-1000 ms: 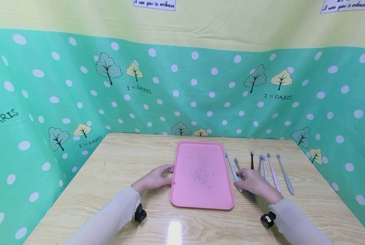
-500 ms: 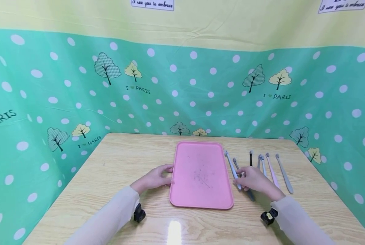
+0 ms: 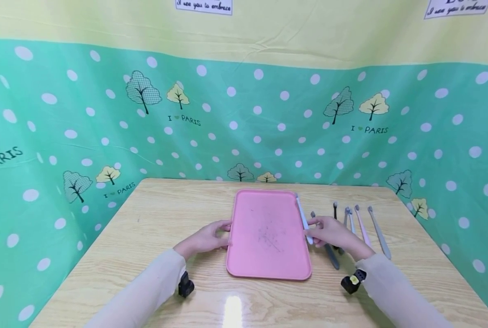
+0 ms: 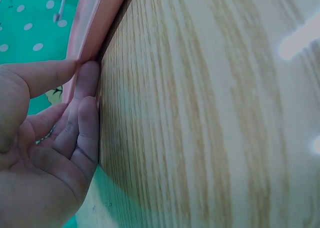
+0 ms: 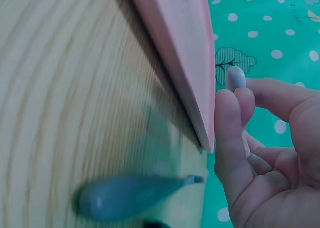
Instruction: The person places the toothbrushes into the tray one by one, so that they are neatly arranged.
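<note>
A light blue toothbrush point(image 3: 301, 210) is pinched by its handle between the thumb and fingers of my right hand point(image 3: 332, 233), over the right rim of the pink tray point(image 3: 264, 214). In the right wrist view the rounded handle end point(image 5: 236, 79) shows at the fingertips, above the tray's rim. My left hand point(image 3: 205, 238) rests against the tray's left side, thumb and index finger spread along the rim. A dark grey toothbrush point(image 3: 332, 258) lies on the table beneath my right hand, its middle hidden.
Right of my right hand several toothbrushes lie side by side, among them a black one point(image 3: 335, 211), a pink one point(image 3: 362, 225) and a grey one point(image 3: 380, 234). A polka-dot cloth point(image 3: 268, 114) hangs behind the wooden table point(image 3: 166, 200).
My right hand has taken up the light blue toothbrush and carried it left, from beside the tray to over its right rim. My left hand stays at the tray's left side.
</note>
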Demonstrator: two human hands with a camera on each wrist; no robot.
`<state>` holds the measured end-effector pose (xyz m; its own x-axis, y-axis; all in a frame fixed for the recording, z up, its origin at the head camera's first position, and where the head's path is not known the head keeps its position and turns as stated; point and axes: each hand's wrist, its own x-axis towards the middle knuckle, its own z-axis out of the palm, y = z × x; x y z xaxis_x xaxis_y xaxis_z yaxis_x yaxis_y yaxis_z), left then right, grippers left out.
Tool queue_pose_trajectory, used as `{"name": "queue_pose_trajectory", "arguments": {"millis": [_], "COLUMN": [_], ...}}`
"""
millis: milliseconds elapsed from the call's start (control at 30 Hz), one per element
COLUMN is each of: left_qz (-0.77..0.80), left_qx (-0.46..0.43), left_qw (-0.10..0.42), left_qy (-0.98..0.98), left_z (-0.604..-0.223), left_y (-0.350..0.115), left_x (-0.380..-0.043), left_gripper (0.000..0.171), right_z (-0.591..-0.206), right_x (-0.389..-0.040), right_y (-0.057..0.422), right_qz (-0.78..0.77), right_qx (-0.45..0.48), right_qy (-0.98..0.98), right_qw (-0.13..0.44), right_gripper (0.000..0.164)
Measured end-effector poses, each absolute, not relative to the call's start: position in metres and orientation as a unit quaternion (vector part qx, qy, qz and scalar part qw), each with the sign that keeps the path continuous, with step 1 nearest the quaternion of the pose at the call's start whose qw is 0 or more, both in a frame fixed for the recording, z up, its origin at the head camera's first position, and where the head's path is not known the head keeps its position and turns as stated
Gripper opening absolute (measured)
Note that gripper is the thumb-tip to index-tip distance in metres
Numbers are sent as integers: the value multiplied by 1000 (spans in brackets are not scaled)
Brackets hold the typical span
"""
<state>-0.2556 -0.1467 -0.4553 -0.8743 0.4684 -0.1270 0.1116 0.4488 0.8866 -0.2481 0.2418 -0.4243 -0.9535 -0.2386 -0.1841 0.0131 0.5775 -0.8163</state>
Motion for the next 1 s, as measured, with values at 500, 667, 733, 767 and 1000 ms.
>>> {"name": "queue_pose_trajectory", "arguments": {"millis": [500, 667, 733, 767, 1000], "left_qz": [482, 485, 488, 488, 483], "left_qx": [179, 180, 181, 182, 180], "left_qw": [178, 182, 183, 184, 180], "left_qy": [839, 836, 834, 834, 838], "left_z": [-456, -456, -455, -455, -454], "left_y": [-148, -148, -147, -147, -148], "left_x": [-257, -257, -256, -256, -256], "left_gripper": [71, 71, 71, 71, 72], "right_z": [-433, -432, -433, -433, -441], "right_x": [-256, -256, -256, -255, -255], "right_y": [201, 187, 180, 177, 150], "right_qz": [-545, -559, -569, -573, -589], "right_qx": [-103, -106, -106, -108, -116], "right_qy": [804, 790, 782, 778, 755], "right_qw": [213, 227, 232, 235, 264], "right_gripper": [55, 49, 47, 46, 41]}}
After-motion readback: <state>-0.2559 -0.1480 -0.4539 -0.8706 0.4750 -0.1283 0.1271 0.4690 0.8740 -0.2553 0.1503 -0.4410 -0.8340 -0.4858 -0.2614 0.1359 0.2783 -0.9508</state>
